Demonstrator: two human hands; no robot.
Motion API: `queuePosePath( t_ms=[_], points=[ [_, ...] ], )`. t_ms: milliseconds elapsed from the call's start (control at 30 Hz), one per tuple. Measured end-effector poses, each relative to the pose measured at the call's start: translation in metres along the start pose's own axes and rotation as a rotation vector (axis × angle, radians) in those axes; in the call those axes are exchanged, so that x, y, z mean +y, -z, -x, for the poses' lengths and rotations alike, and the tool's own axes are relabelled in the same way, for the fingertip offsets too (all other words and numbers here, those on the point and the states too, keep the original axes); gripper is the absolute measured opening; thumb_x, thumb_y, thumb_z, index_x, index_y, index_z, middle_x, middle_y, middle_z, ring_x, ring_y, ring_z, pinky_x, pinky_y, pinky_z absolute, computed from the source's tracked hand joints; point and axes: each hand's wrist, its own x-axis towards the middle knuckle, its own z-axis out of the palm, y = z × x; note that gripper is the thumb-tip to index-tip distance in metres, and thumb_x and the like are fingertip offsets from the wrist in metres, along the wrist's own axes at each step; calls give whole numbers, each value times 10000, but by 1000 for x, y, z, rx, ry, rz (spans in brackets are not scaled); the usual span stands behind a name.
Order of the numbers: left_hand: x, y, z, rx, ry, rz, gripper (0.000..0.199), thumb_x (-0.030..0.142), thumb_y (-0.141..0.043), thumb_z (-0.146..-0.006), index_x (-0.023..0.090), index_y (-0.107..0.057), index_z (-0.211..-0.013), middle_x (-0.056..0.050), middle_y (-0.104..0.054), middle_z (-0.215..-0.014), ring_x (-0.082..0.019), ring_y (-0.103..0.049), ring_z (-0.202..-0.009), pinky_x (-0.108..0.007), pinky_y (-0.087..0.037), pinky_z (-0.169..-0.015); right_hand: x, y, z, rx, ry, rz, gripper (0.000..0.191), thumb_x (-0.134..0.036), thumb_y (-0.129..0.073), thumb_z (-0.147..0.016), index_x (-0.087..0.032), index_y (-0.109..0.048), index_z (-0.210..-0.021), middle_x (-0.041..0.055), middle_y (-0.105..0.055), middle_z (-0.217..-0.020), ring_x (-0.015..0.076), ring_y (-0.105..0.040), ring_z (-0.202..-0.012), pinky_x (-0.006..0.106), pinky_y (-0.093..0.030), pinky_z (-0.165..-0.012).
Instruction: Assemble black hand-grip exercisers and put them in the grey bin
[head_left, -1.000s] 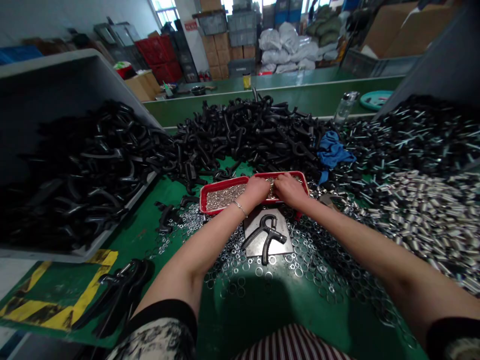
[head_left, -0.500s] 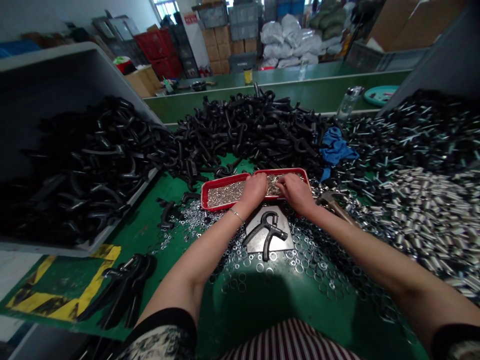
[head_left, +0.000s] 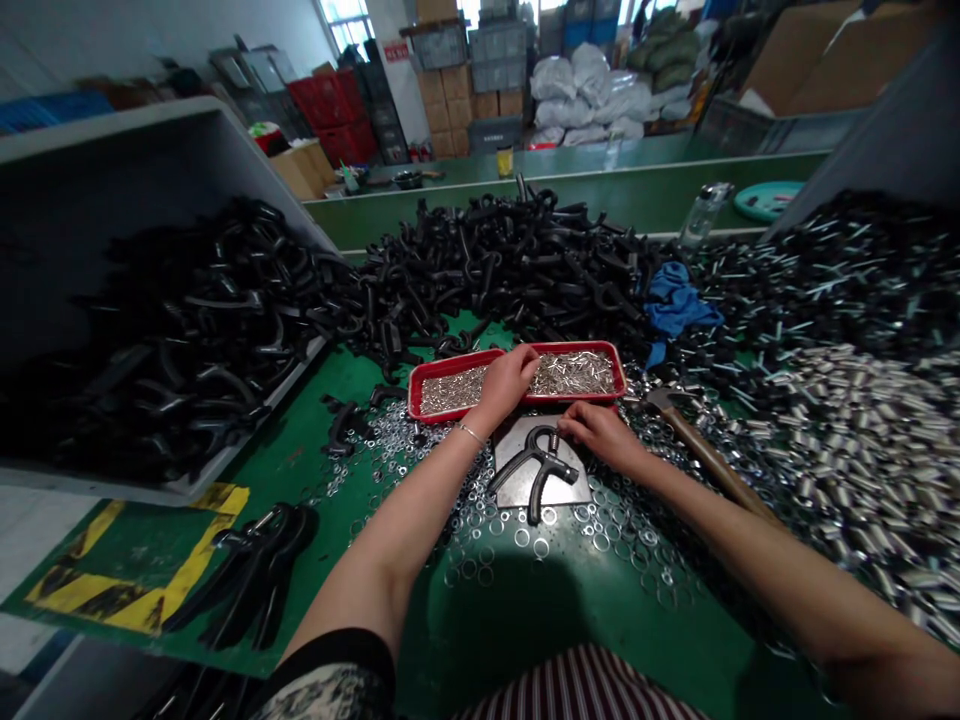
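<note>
Head view: the close-set fingers of the right hand (head_left: 600,437) reach the top of a black hand gripper (head_left: 534,462), though any pinch is unclear, on a steel plate (head_left: 521,488). The left hand's (head_left: 506,385) curled fingers rest among small pins (head_left: 450,392) in a red tray (head_left: 457,366), apparently placed within easy reach of the plate.
</note>
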Motion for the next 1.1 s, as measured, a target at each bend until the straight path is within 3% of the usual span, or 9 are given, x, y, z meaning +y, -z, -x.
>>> queuePosePath(
  t_ms=[167, 333, 467, 567, 667, 800, 967, 1100],
  points=[
    [10, 14, 27, 105, 76, 166, 44, 220, -536, -955, 184, -547, -933, -34, -672, -875, -145, -633, -791, -270, -482, -765, -6, 4, -1, -45, 28, 110, 209, -325, -506, -976, -179, -622, -883, 61, -712, -819, 182, -638, -692, 288, -449, -633],
    [23, 21, 95, -102, 96, 54, 44, 192, -566, -903, 195, -543, -866, -27, -633, -838, -169, -602, -780, -325, -483, -787, -29, 1, -14, -109, 246, 623, 125, -219, -556, -945, -160, -636, -869, 146, -712, -889, 259, -645, -823, 346, -446, -720],
    [24, 9, 125, -148, 55, -49, 65, 142, -552, -885, 191, -544, -843, -53, -620, -933, -212, -586, -959, -392, -452, -931, -33, 14, -13, -174, 284, 674, 96, -231, -571, -943, -165, -630, -907, 131, -704, -906, 267, -641, -849, 347, -446, -724],
    [23, 0, 127, -150, 93, -67, 65, 142, -536, -897, 183, -545, -847, -61, -603, -931, -215, -577, -951, -389, -451, -921, -17, 42, 15, -21, 179, 739, 184, -314, -512, -985, -158, -594, -1040, 156, -671, -1023, 276, -624, -898, 346, -445, -706],
    [21, -4, 123, -153, 95, -89, 61, 156, -530, -908, 180, -547, -855, -60, -592, -919, -217, -574, -935, -388, -449, -909, 10, 73, 59, 147, -22, 966, 215, -331, -483, -983, -140, -570, -1031, 193, -633, -998, 314, -597, -904, 370, -435, -697],
    [20, -2, 122, -183, 70, -94, 65, 164, -539, -910, 184, -548, -849, -50, -594, -906, -215, -578, -930, -388, -445, -915, 42, 95, 102, 127, -161, 1108, 256, -385, -517, -950, -136, -574, -966, 198, -616, -928, 320, -583, -838, 387, -430, -674],
    [23, 0, 127, -193, 44, -123, 57, 159, -530, -915, 183, -554, -869, -57, -605, -933, -220, -580, -958, -394, -441, -927, 70, 103, 106, 74, -157, 1072, 332, -465, -467, -960, -163, -594, -909, 165, -619, -869, 307, -571, -806, 396, -427, -667],
    [27, 1, 125, -198, -13, -253, 62, 166, -516, -926, 170, -566, -890, -76, -608, -932, -235, -572, -945, -404, -435, -914, 79, 117, 102, 86, -107, 905, 332, -474, -451, -977, -193, -565, -842, 147, -609, -812, 269, -565, -749, 389, -412, -653]
  ],
)
